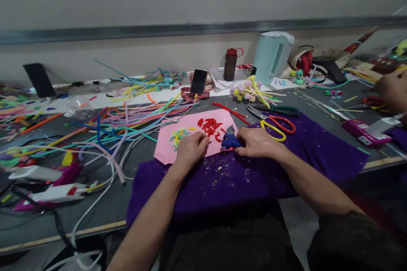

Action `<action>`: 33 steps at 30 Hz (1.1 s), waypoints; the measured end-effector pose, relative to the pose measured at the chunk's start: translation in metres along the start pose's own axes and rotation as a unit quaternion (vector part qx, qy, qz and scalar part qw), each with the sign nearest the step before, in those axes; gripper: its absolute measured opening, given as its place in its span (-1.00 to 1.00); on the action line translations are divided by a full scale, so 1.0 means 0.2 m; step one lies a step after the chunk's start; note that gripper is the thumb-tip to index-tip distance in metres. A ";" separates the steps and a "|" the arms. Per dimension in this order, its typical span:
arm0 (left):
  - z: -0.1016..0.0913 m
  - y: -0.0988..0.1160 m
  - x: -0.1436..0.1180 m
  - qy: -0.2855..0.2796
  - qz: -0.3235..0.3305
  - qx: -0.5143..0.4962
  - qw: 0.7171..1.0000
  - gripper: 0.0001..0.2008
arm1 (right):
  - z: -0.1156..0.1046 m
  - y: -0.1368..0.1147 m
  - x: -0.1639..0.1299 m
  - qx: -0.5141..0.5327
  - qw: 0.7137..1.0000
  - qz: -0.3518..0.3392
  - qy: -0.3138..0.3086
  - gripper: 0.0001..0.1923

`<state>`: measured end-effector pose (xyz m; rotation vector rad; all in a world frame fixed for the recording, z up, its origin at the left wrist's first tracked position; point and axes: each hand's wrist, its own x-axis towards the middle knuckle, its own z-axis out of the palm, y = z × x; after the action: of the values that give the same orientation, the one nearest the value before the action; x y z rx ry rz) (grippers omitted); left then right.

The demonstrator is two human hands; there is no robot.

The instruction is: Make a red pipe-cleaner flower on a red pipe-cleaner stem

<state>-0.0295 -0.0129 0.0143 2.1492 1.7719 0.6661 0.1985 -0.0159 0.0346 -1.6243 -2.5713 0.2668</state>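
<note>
My right hand (259, 142) grips a small dark blue object (231, 141) with a greyish pointed top. It is at the right edge of a pink sheet (163, 146); its exact kind is unclear. My left hand (191, 148) is closed in a pinch over the sheet, and what its fingertips hold, if anything, is too small to make out. Between the hands, just beyond them, lies a pile of short red fuzzy pieces (210, 127). Left of it are small yellow, green and white pieces (177, 137). Under the sheet spreads a purple cloth (190, 197) dotted with scraps.
Scissors with red and yellow handles (276, 125) and dark-handled pliers (284, 110) lie right of the sheet. Pipe cleaners (127, 123) and white cables (110, 178) cover the left. Behind stand a phone (199, 81), bottle (230, 65) and kettle (270, 57). Another person's hand (392, 89) is far right.
</note>
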 end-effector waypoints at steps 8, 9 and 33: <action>0.01 -0.01 0.00 0.010 0.026 0.001 1.000 -0.74 | -0.06 0.10 0.01 0.579 0.815 0.011 0.040 -0.70; 0.00 -0.01 -0.01 0.028 0.031 -0.008 0.999 -0.75 | -0.05 0.09 0.01 0.640 0.768 -0.001 0.028 -0.69; -0.06 0.02 -0.04 -0.126 -0.124 -0.535 0.826 -0.72 | 0.04 -0.04 -0.02 0.733 0.678 -0.056 0.001 -0.58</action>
<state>-0.0331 -0.0225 0.0253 1.1350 1.0532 0.9379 0.1912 -0.0239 0.0290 -0.7026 -1.3422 1.6822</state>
